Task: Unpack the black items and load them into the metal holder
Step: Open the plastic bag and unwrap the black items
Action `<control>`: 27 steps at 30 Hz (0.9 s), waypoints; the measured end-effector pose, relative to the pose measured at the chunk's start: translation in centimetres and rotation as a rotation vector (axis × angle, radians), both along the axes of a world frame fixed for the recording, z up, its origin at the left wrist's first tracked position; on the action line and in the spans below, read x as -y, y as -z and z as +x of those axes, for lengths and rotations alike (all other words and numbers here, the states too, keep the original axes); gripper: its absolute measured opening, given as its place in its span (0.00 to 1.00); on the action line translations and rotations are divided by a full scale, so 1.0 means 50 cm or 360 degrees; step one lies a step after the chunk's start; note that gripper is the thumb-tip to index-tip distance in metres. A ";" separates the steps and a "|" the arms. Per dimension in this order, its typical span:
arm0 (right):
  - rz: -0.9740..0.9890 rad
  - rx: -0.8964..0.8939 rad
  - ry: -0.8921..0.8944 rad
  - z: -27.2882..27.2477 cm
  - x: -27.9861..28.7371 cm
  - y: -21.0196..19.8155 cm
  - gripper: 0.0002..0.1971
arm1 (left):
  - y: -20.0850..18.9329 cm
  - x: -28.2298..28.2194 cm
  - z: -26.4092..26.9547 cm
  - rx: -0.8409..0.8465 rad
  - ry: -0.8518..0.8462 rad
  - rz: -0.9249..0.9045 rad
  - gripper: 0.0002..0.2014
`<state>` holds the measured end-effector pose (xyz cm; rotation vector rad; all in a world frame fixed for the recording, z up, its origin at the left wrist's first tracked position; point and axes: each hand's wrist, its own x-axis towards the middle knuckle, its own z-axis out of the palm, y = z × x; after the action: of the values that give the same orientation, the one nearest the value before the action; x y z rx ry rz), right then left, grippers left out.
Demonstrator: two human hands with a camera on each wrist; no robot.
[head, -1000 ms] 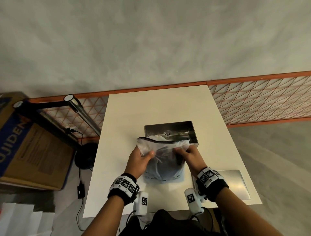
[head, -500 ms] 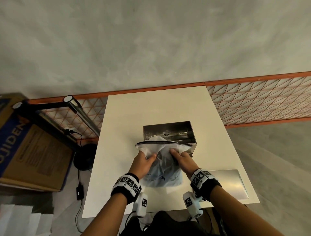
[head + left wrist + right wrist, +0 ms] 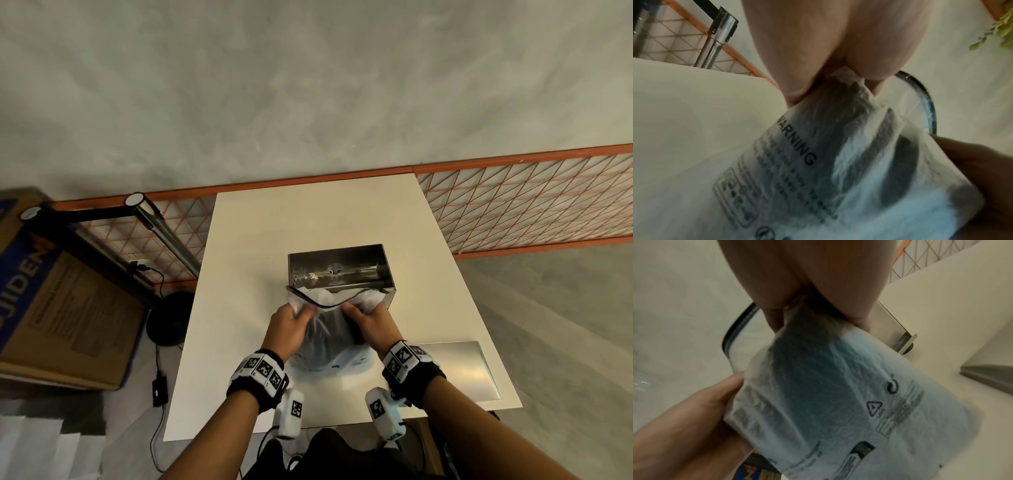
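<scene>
**Bag pinched at both top corners, black items still inside**

The black items [image 3: 327, 334] are still inside the frosted plastic bag [image 3: 329, 356]; I read them only as a dark mass through the film, count and shape unclear. The bag is held up just in front of the metal holder [image 3: 339, 270], lower end down by the white table [image 3: 308, 219], whether touching I can't tell. Its mouth, edged with a dark zip strip [image 3: 929, 104], gapes upward between my hands.

My left hand [image 3: 286, 327] pinches the left top corner, thumb and fingers curled on the film. My right hand [image 3: 368, 323] does the same at the right corner. Both wrist views confirm film bunched between thumb and fingers.

Handling, my guess: film is thin, soft, crinkly, likely slippery, so it deforms and won't hold shape. Contents look light and floppy, the bag sags around them. Nothing fragile apparent. Best hold for the bag is where I have it, just under the zip strip. For the items, I'd keep one corner pinched and reach in through the mouth to grab the dark bundle itself.

Holder is open on top, shiny, with a bar fitting inside, nothing black loaded in it yet. A flat metal plate [image 3: 459, 370] lies right of my right wrist. Cardboard box [image 3: 65, 308] and lamp stand [image 3: 161, 226] off the left edge.
</scene>
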<state>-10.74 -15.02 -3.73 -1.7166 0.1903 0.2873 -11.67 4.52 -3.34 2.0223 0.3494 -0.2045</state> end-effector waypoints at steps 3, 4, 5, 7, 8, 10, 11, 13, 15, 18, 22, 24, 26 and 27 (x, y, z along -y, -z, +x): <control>-0.0115 -0.0012 -0.0023 0.010 0.010 0.012 0.06 | -0.022 -0.002 0.005 0.0052 -0.0049 0.0074 0.09; -0.0158 -0.0015 -0.0017 0.013 0.012 0.017 0.07 | -0.033 -0.003 0.007 0.0096 -0.0077 0.0067 0.13; -0.0201 -0.0032 0.0007 0.018 0.013 0.020 0.09 | -0.041 -0.005 0.012 0.0173 -0.0129 0.0057 0.21; -0.0256 -0.0083 0.0070 0.025 0.015 0.026 0.13 | -0.063 -0.007 0.022 0.0450 -0.0201 0.0100 0.30; -0.0276 -0.0092 0.0084 0.025 0.015 0.024 0.14 | -0.075 -0.004 0.026 0.0654 -0.0169 0.0199 0.31; -0.0290 -0.0081 0.0081 0.026 0.013 0.025 0.14 | -0.100 0.010 0.034 0.1014 0.0042 0.0481 0.27; -0.0293 -0.0062 0.0066 0.026 0.011 0.023 0.14 | -0.116 0.023 0.037 0.1125 0.0190 0.0609 0.23; -0.0304 -0.0008 0.0037 0.026 0.008 0.022 0.19 | -0.136 0.057 0.041 0.1212 0.0516 0.0770 0.18; -0.0318 0.0073 -0.0015 0.026 0.010 0.026 0.22 | -0.136 0.093 0.041 0.1116 0.0799 0.0839 0.18; -0.0343 0.0130 -0.0051 0.018 0.016 0.007 0.16 | -0.115 0.129 0.042 0.0939 0.0971 0.0940 0.18; -0.0088 0.0227 0.0093 0.008 0.040 -0.018 0.04 | -0.102 0.130 0.050 0.0919 0.0839 0.0920 0.13; 0.0126 0.0251 0.0231 0.006 0.054 -0.041 0.09 | -0.100 0.129 0.055 0.0895 0.0816 0.0917 0.12; 0.0311 0.0252 0.0319 0.008 0.064 -0.060 0.10 | -0.102 0.133 0.058 0.0897 0.0828 0.0945 0.12; 0.0332 0.0270 0.0336 0.011 0.064 -0.068 0.08 | -0.105 0.135 0.060 0.0902 0.0832 0.0953 0.12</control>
<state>-10.22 -18.20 -0.33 -1.4913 0.2075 0.0043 -8.68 -2.24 1.90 2.6150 -0.5458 0.1832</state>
